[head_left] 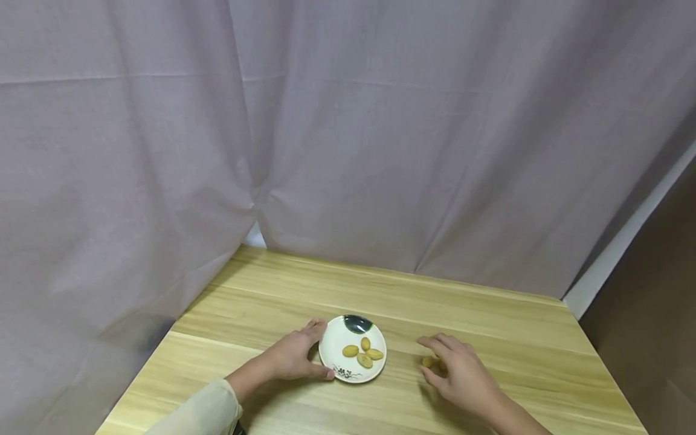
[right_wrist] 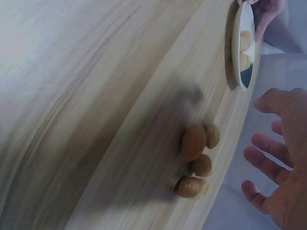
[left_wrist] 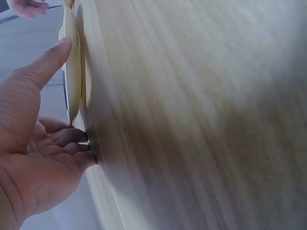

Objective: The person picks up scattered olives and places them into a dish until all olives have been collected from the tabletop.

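Fruits [head_left: 365, 360], in 2 groups. Group 1: 4 pieces in the plate [head_left: 330, 347], lower middle of the head frame, clustered at and right of the plate's centre. Group 2: loose fruits [right_wrist: 194, 142], at least 4 in the right wrist view, bunched on the table [head_left: 283, 302]; partly covered by the right hand [head_left: 462, 371] at lower right of the head frame.

Left hand [head_left: 293, 356]: thumb and fingers spread, holding the plate's left rim between them, thumb at its lower left; presumably this stops the plate sliding. Right hand: fingers apart, clamped on nothing, curved about the loose bunch; the wide gap probably leaves room to straddle a piece. Contact: cannot tell in the head view; none seen in the right wrist view. The close bunching likely keeps all pieces within reach of 1 hand.

Appearance: small plump ovals, mustard-yellow on the plate, browner in the right wrist view; 1 loose piece looks larger.
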### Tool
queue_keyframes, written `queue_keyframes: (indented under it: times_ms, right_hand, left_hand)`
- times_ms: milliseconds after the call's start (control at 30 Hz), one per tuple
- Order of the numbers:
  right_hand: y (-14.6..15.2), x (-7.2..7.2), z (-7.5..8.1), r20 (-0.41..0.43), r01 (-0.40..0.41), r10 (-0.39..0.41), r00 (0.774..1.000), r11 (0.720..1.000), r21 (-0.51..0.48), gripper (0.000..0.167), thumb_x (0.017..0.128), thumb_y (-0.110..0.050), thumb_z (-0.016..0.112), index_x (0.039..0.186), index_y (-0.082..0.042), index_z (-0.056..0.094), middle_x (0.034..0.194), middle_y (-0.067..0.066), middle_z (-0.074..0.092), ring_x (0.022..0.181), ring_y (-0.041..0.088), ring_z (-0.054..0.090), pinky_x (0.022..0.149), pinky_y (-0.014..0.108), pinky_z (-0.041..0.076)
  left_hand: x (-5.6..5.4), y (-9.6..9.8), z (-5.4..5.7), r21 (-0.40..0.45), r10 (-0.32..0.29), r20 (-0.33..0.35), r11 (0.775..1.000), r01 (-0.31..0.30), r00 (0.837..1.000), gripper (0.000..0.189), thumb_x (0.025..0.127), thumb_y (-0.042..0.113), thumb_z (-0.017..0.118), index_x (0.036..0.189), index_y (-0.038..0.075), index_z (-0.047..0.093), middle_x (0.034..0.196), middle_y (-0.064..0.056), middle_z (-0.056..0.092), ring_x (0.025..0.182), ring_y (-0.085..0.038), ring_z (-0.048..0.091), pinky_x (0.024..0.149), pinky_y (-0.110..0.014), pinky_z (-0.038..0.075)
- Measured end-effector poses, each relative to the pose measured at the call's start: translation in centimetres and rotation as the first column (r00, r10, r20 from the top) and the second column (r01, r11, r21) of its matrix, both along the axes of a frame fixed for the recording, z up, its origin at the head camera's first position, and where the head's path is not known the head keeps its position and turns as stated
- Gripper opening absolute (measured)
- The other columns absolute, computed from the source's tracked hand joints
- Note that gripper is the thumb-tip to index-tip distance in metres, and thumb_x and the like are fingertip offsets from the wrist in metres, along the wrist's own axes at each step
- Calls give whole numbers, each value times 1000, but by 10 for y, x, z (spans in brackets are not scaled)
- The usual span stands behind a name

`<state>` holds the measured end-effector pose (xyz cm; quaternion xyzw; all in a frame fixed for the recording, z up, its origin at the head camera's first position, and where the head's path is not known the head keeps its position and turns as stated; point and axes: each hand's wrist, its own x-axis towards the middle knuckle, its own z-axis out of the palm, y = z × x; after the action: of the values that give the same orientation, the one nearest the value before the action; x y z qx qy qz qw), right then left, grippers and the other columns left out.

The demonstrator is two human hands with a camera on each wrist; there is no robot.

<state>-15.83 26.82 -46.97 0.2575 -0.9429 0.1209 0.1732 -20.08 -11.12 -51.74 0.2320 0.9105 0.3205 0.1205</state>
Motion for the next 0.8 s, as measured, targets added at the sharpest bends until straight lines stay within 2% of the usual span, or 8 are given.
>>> queue_keyframes:
  times_ms: [167, 467, 800]
  right_hand:
    - [9, 0, -4, 22, 14, -14, 1000, 1000, 7, 57, 80, -17, 99, 133, -13, 77, 116, -3, 78, 96, 10, 70, 80, 42, 60]
    - [19, -1, -12, 104, 17, -15, 994, 1000, -14, 55, 81, -13, 98, 131, -10, 77, 115, -1, 79, 98, 16, 74, 84, 52, 65]
    - [22, -1, -16, 111, 12, -15, 994, 999, 34, 53, 80, -16, 99, 128, -12, 79, 111, -8, 78, 93, 6, 66, 79, 34, 60]
  left_hand:
    - [0, 0, 1, 13, 2, 11, 1000, -2, 1000, 121, 85, 55, 92, 170, -6, 31, 180, -26, 28, 170, -43, 26, 139, -60, 25]
    - [0, 0, 0, -3, 2, 5, 1000, -2, 1000, 121, 85, 57, 91, 171, -5, 32, 180, -25, 29, 170, -42, 27, 138, -62, 26]
    - [-2, -1, -1, -4, 3, 12, 1000, -3, 1000, 122, 86, 59, 91, 171, -4, 31, 180, -24, 29, 170, -42, 26, 138, -62, 26]
